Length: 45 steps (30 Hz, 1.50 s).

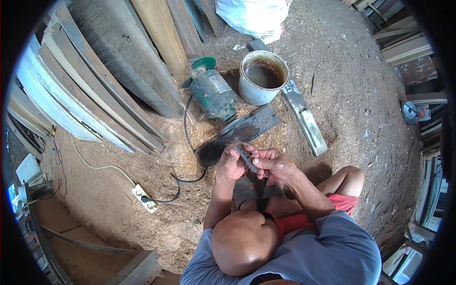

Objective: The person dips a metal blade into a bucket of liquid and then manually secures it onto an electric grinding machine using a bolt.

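Note:
Between my two hands is a small flat grey metal piece with dark slots or holes in it (pixel 246 158), possibly a planer blade. My left hand (pixel 230 163) has its fingers closed on the upper end. My right hand (pixel 276 166) pinches the lower end between thumb and fingers. Just beyond the hands lies a dark, wet-looking board (pixel 240 135) on the ground. Behind it, a worn green electric motor machine (pixel 213 95) rests on its side, with a black cable. A white bucket of brownish liquid (pixel 255 95) stands to its right.
A long narrow block with a pale bar on it (pixel 311 130) lies right of the bucket. A white power strip (pixel 144 198) sits on the sawdust-strewn ground at left. Planks (pixel 95 80) lean at the far left. A white sack (pixel 254 16) stands at the back.

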Motion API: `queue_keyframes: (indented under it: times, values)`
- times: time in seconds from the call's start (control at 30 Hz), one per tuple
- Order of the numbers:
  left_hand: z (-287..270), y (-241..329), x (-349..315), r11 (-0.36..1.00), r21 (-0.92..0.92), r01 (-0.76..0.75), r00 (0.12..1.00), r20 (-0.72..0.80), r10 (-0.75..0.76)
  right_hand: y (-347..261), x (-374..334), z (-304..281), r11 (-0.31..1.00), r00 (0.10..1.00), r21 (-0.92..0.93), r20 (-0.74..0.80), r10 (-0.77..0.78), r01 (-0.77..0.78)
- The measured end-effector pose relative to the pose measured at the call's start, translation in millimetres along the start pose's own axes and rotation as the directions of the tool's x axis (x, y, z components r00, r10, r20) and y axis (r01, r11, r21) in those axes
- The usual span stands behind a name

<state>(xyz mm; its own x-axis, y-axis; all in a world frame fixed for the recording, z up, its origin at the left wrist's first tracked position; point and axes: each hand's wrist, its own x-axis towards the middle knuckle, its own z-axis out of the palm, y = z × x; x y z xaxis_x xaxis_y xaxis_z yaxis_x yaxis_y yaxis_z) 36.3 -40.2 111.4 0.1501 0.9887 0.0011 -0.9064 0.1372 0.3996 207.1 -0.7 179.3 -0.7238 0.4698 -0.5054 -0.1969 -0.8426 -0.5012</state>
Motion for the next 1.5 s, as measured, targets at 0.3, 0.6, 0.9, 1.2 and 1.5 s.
queue_keyframes:
  times: [0.3,0.6,0.9,1.2,1.5]
  values:
    - [-21,-10,-29,0.946,0.276,-0.168,0.965,-0.151,0.215,7,0,-6,0.992,0.997,0.114,-0.048,0.060,-0.054]
    - [-40,-34,-50,0.928,0.369,0.041,0.781,-0.592,0.201,34,42,-54,0.890,0.944,-0.442,-0.232,-0.236,0.114]
    - [-81,-26,-26,0.797,0.589,0.134,0.741,-0.594,0.314,26,87,-62,0.602,0.868,-0.796,-0.263,-0.422,0.051]
    - [-112,2,4,0.315,0.887,0.337,0.738,-0.457,0.497,32,151,-104,0.444,0.834,-0.893,-0.187,-0.518,0.076]
    - [-144,2,3,0.393,0.853,0.343,0.689,-0.513,0.512,30,170,-93,0.610,0.881,-0.792,-0.267,-0.389,0.029]
